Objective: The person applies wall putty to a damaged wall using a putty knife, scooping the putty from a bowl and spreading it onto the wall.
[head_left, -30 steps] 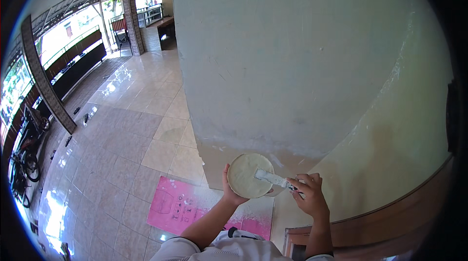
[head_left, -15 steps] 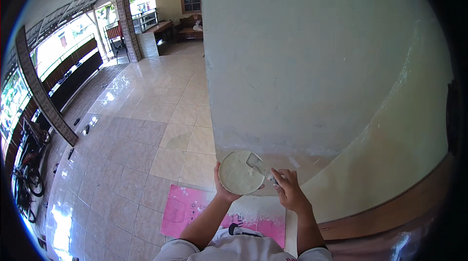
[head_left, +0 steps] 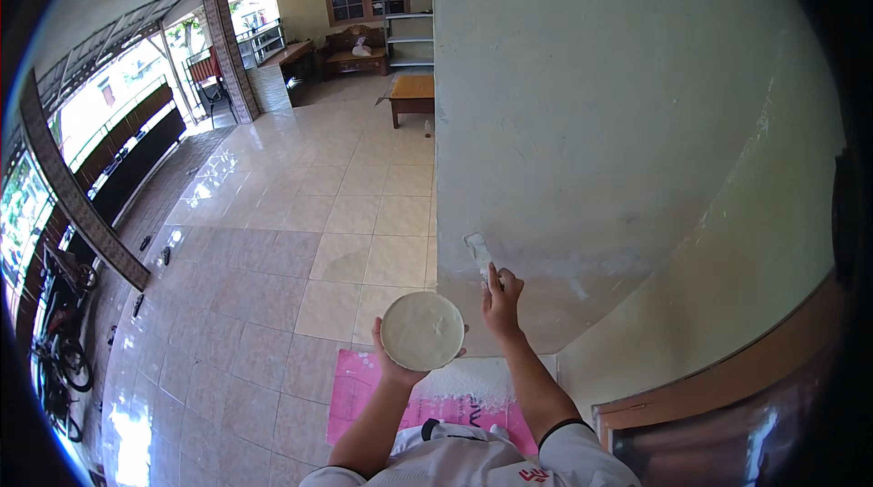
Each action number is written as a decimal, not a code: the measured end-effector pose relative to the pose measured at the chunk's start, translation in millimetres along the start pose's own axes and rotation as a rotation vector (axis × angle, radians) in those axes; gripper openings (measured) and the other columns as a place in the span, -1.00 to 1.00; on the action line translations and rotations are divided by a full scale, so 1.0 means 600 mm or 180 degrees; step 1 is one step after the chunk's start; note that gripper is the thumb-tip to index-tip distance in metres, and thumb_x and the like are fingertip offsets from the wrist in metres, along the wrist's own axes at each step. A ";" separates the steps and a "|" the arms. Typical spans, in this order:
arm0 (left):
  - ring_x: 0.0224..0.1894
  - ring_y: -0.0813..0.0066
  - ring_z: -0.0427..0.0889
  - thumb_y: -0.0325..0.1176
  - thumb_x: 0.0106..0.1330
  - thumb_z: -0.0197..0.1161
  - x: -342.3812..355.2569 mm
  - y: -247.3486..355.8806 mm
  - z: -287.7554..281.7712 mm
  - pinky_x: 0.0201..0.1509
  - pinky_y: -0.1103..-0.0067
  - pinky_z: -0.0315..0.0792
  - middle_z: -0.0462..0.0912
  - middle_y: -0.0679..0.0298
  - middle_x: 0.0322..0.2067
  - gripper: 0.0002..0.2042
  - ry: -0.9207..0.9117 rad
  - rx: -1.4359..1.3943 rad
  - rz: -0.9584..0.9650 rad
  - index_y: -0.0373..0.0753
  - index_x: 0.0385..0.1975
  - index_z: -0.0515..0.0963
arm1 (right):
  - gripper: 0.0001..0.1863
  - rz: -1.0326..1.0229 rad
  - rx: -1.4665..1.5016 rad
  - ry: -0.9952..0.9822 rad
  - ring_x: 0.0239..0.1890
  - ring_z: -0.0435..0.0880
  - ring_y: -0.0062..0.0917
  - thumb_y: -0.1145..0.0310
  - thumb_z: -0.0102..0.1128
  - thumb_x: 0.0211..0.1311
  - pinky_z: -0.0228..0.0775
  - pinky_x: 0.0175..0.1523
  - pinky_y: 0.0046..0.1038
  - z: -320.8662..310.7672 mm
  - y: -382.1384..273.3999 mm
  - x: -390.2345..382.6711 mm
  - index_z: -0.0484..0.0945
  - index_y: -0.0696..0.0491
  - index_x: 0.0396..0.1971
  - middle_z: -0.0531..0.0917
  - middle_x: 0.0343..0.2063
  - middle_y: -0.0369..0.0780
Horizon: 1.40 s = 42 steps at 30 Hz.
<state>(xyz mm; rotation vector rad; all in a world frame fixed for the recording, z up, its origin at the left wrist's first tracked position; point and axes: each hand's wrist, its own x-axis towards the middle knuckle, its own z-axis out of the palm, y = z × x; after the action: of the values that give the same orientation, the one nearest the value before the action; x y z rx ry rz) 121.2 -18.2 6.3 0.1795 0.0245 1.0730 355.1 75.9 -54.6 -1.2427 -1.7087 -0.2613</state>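
My left hand grips a round, shallow tub from below and the side, its fingers wrapped around the rim. Pale, smooth filler paste lies inside, with a few marks on its surface. A putty knife is held in my right hand, its handle mostly covered by my fingers. White paste coats its blade, which is at the lower left part of the greenish wall; whether it touches the wall I cannot tell. Whitish smears and a brownish patch mark the wall to the right of the blade.
Below my hands lies a pink sheet dusted with white. A wooden door frame stands at lower right. The wall's corner edge rises left of the knife, with tiled floor beyond. Farther off are a low wooden table, a bench and metal shelves.
My right hand has lifted the putty knife off the tub and up to the wall. The tub has moved slightly left and down. My view has shifted, showing more of the room behind the corner.
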 end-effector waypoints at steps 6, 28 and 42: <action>0.42 -0.61 0.20 0.59 0.23 -0.06 -0.056 0.058 -0.012 0.20 -0.48 0.34 0.18 -0.18 0.48 0.03 -0.0062 0.0034 0.0203 -0.05 0.57 0.13 | -0.10 0.0340 -0.0447 -0.0171 -0.05 0.46 -0.07 0.52 0.39 0.13 0.39 0.07 -0.10 0.057 0.005 -0.003 0.32 -0.15 0.53 0.52 0.09 -0.05; 0.47 -0.59 0.11 0.60 0.22 -0.05 -0.085 0.087 -0.023 0.25 -0.50 0.27 0.14 -0.18 0.50 0.04 -0.0269 -0.0172 0.0234 -0.04 0.57 0.12 | -0.16 0.0630 -0.0506 -0.0553 -0.05 0.53 -0.09 0.52 0.37 0.22 0.55 0.01 -0.12 0.057 0.022 -0.088 0.31 -0.15 0.52 0.56 0.06 -0.09; 0.47 -0.61 0.09 0.60 0.20 -0.01 -0.091 0.095 -0.028 0.25 -0.50 0.27 0.14 -0.18 0.49 0.05 -0.0138 -0.0167 0.0374 -0.03 0.57 0.12 | -0.12 0.0194 -0.0332 -0.0069 -0.12 0.57 -0.13 0.53 0.44 0.15 0.50 -0.03 -0.17 0.069 0.031 -0.081 0.32 -0.07 0.52 0.58 -0.06 -0.07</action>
<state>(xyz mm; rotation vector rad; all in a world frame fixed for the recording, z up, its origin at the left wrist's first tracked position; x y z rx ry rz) 43.5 -37.0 -5.0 0.1584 -0.0537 1.1852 347.3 81.8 -120.3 -1.3759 -1.6906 -0.3047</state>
